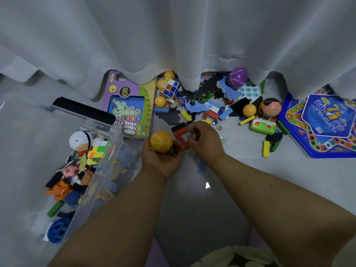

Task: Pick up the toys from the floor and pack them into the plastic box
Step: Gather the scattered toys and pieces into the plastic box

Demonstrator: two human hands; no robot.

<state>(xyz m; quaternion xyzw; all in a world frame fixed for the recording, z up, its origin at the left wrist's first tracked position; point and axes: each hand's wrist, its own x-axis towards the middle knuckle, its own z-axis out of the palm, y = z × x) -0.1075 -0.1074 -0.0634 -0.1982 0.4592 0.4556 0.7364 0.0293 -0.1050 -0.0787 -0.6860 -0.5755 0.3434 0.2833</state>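
Now the yellow ball is cradled in the upturned left hand, fingers curled beneath it, with what look like small dark marbles tucked in the same palm. Just beside it, the right hand is bent over the floor, its fingertips pinched together near the red and black blocks; whether something tiny is actually nipped between them cannot be told from this angle.

To the left, the clear plastic box is seen already part-filled: a white plush duck, a neon cube, an orange figure, a blue holed ball. Much is left on the floor by the curtain: a Rubik's cube, a purple ball, several small yellow balls, foam puzzle shapes, coloured blocks, a chess box and a blue game board.

Handling is judged easy but fiddly. The yellow ball is probably light and slightly squashy, so it is best cupped from below, as it is now. Blocks are stiff and light, and are best taken across their long sides, 2 or 3 at once. Marbles are hard, smooth and likely to roll, so scooping is wiser than pinching. Foam pieces are floppy and weigh almost nothing. Flat boxes are better lifted by an edge.
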